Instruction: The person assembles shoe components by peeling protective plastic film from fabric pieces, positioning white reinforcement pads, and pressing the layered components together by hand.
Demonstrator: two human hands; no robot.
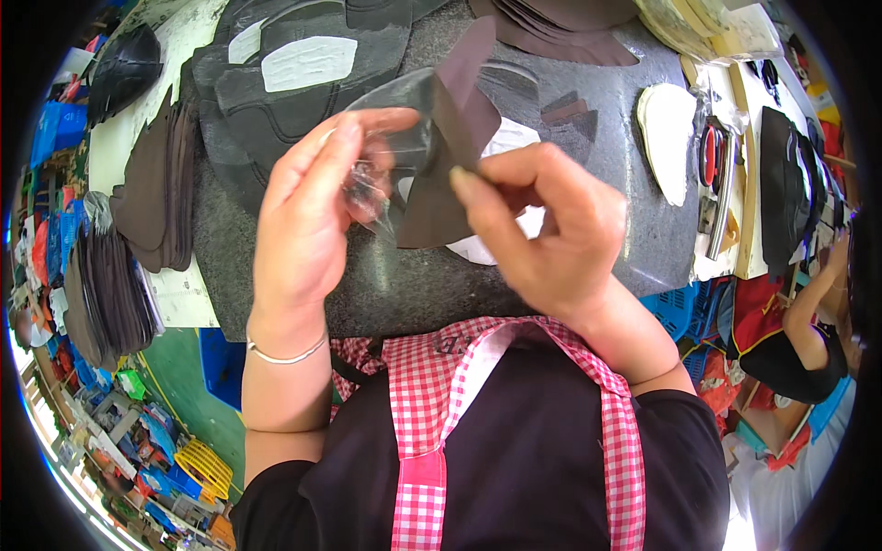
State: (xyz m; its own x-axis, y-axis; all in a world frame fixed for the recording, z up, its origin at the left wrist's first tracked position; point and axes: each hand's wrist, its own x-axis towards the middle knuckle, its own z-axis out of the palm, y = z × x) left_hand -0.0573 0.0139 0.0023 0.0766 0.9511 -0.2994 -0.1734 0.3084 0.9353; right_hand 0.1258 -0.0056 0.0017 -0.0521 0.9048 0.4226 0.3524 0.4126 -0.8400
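**Dark brown cut piece (427, 220) pinched in the right hand (560, 220), clear film (381, 197) at the left hand (299, 207)**

From my end, I see the dark brown cut piece raised over the middle of the grey worktop (413, 308), between the two hands. The right grip is clamped on its right edge, thumb against bent forefinger. On the left, the forefinger points toward the piece and the crumpled clear film lies among the fingers; motion blurs them, so I cannot tell whether that grip is together or apart.

Behind the held piece I make out white material (510, 138) on the worktop. To the far left lie overlapping black panels (234, 129), one bearing a white patch (308, 64). A fanned stack of brown pieces (574, 32) is at the far edge; on the right sit curved white pieces (666, 138), with a red-and-black-handled tool (709, 156) just beside them.

Left of the worktop I see two bundles of dark pieces (156, 202). Nearest me is a red-and-white checked apron (418, 395); at the right rim, another person's arm (808, 312) shows.
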